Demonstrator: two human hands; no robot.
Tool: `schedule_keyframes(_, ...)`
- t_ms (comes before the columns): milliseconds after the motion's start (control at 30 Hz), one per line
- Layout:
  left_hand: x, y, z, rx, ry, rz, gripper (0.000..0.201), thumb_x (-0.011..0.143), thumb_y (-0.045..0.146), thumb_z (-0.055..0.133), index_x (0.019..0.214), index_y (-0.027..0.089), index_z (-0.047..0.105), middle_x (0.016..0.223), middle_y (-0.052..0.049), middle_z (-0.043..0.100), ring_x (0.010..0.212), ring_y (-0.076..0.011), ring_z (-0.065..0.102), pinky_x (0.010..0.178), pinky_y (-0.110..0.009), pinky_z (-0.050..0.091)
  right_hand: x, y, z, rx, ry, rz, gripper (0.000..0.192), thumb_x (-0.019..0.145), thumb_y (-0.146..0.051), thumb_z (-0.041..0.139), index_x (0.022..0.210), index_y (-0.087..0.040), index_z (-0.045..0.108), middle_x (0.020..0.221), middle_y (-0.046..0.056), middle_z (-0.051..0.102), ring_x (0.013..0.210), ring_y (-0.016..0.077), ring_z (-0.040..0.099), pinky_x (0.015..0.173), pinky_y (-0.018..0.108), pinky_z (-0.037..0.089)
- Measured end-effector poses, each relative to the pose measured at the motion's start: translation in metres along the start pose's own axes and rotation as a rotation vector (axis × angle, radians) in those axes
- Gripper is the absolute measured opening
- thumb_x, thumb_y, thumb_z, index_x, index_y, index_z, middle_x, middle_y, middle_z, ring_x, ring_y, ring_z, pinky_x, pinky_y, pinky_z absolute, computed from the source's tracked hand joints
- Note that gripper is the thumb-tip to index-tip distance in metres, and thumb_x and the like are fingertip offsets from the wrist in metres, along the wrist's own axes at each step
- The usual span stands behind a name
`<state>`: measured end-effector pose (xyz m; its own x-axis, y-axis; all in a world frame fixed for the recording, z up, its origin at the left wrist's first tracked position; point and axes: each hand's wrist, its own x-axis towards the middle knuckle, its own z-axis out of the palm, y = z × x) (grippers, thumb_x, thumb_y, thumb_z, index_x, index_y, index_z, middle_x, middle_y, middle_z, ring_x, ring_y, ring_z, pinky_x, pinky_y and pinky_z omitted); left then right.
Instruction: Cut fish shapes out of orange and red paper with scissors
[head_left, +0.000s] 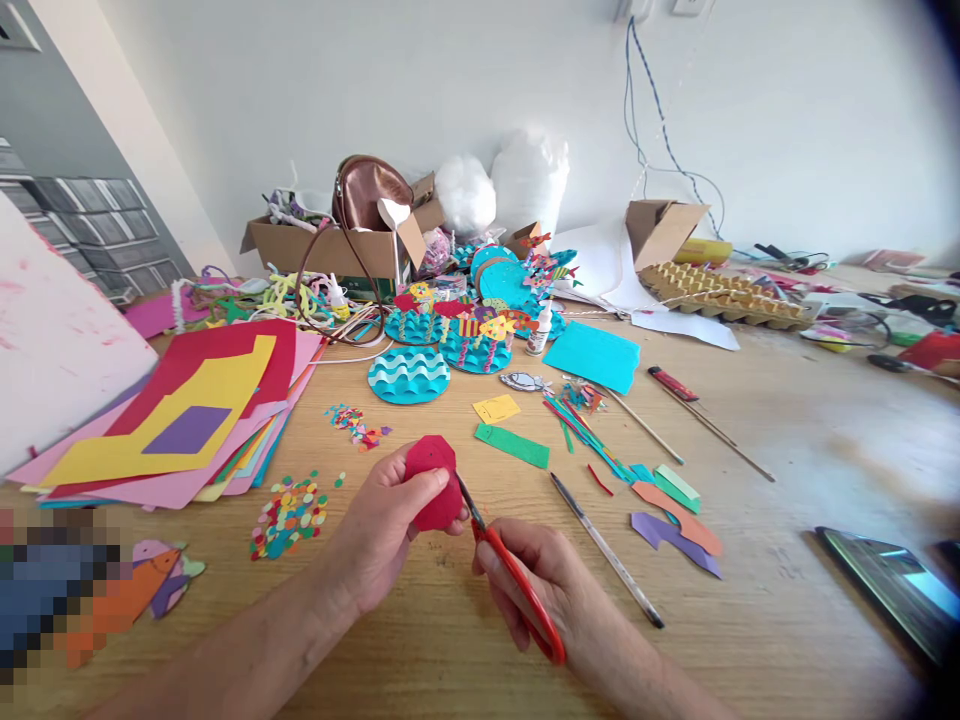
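Note:
My left hand [390,520] pinches a piece of red paper [433,500] with rounded, partly cut edges, the thumb lying across its front. In my right hand [536,580] is a pair of scissors [536,615] with red handles. Their blades meet the right edge of the red paper; whether they are apart there is hard to make out. To the right of my right hand a clear ballpoint pen [607,550] lies slantwise. Left of my left hand is a pile of small coloured paper dots [291,515].
Stacked coloured paper [187,400] lies at left, near paper fish [161,575]. Blue wavy paper pieces [409,375], a glue bottle [539,330] and a blue sheet [592,355] lie ahead. Paper scraps [675,520], a cutter knife [673,384] and a phone [885,585] are at right.

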<state>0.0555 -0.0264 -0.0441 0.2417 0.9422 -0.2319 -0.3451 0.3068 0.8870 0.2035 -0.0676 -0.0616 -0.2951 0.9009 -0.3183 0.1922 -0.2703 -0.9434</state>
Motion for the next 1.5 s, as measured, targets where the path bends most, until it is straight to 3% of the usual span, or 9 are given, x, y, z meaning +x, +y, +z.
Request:
schedule_keyframes(267, -0.001, 0.004, -0.006, 0.022, -0.046, -0.044, 0.007, 0.07, 0.019, 0.061, 0.074, 0.014, 0.058, 0.062, 0.0, 0.063, 0.055, -0.0117, 0.06, 0.048, -0.019, 0.047, 0.0, 0.006, -0.002, -0.07, -0.002, -0.023, 0.03, 0.081, -0.033, 0.044, 0.055, -0.019, 0.038, 0.04, -0.009, 0.034, 0.031, 0.0036, 0.032, 0.03, 0.014, 0.024)
schedule_keyframes(1200, -0.002, 0.01, -0.015, 0.072, -0.116, -0.109, 0.009, 0.072, 0.021, 0.06, 0.075, 0.014, 0.056, 0.063, -0.002, 0.062, 0.058, -0.0132, 0.06, 0.051, -0.021, 0.047, 0.001, 0.002, -0.006, -0.263, -0.02, -0.122, 0.039, 0.081, -0.048, 0.044, 0.055, -0.02, 0.036, 0.044, -0.006, 0.031, 0.042, 0.0072, 0.029, 0.041, 0.021, 0.019)
schedule_keyframes(1500, -0.002, 0.009, -0.012, 0.103, -0.034, -0.075, 0.012, 0.069, 0.023, 0.063, 0.077, 0.015, 0.057, 0.061, 0.0, 0.06, 0.054, -0.012, 0.058, 0.042, -0.018, 0.044, 0.001, 0.003, -0.005, -0.238, -0.02, -0.105, 0.04, 0.081, -0.049, 0.046, 0.055, -0.019, 0.038, 0.044, -0.007, 0.032, 0.04, 0.0062, 0.03, 0.039, 0.02, 0.019)
